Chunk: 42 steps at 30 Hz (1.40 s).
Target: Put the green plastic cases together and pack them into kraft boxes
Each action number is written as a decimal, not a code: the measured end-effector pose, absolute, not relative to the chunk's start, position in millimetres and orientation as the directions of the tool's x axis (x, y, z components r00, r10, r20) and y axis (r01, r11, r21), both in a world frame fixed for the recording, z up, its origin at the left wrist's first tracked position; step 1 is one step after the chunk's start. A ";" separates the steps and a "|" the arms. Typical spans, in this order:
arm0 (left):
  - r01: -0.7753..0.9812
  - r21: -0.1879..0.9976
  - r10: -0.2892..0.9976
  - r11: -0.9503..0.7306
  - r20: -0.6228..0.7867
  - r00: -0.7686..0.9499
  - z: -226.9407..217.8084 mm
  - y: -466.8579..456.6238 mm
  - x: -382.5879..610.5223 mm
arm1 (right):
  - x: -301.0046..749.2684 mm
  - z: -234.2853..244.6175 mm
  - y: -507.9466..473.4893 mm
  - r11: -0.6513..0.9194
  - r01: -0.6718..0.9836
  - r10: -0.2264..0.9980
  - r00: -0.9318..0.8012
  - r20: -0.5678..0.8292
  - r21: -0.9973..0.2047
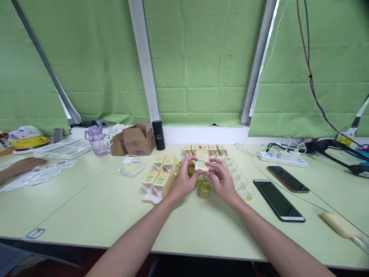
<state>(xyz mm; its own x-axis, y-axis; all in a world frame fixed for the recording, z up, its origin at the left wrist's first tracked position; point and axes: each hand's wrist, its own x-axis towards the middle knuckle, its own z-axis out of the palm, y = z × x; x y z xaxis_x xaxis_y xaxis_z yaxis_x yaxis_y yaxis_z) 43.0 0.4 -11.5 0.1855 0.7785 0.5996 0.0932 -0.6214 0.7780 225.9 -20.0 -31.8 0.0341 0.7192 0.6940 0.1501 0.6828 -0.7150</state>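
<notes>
Step in hand: handling small carton (202,155), raised over desk (216,234), 12 o'clock ahead. Left hand (186,177) and right hand (222,179): fingers closed on opposite sides. Green-lidded container (205,190) at carton's 6 o'clock. Next move likely calls for light, steady grip.

A small tan box (202,157) is held up, green square (201,165) showing. At six o'clock from it, a clear tub (205,195) sits with its green lid (205,187) on.

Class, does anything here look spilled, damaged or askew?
No spill or damage stands out. The white plastic block with loosely looped cord, left of the green-labelled cream cardboard boxes on the pale green tabletop, looks slightly untidy.
</notes>
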 end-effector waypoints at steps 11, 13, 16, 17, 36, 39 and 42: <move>0.127 0.786 0.794 -0.605 0.585 0.168 -13.5 0.7 43.7 | 224.7 -28.7 -21.5 0.679 0.157 0.718 0.060 0.693 -0.717; 0.136 0.781 0.792 -0.609 0.589 0.164 -13.6 0.6 44.0 | 224.7 -28.4 -21.3 0.679 0.153 0.719 0.060 0.693 -0.718; 0.151 0.771 0.785 -0.619 0.600 0.156 -13.1 -0.1 44.2 | 224.7 -29.0 -20.7 0.678 0.155 0.719 0.062 0.692 -0.719; 0.157 0.767 0.782 -0.623 0.604 0.155 -12.8 -0.5 44.0 | 224.7 -29.3 -20.5 0.675 0.156 0.722 0.061 0.689 -0.721; 0.252 0.672 0.713 -0.697 0.688 0.136 -8.1 -4.2 41.9 | 221.6 -26.9 -31.0 0.714 0.314 0.678 -0.082 0.731 -0.626; 0.260 0.668 0.711 -0.697 0.692 0.126 -8.7 -2.9 41.6 | 222.6 -26.0 -32.1 0.730 0.330 0.656 -0.095 0.749 -0.598; 0.292 0.672 0.721 -0.681 0.686 0.104 -8.1 -1.8 40.9 | 224.0 -23.7 -33.3 0.748 0.368 0.624 -0.107 0.774 -0.553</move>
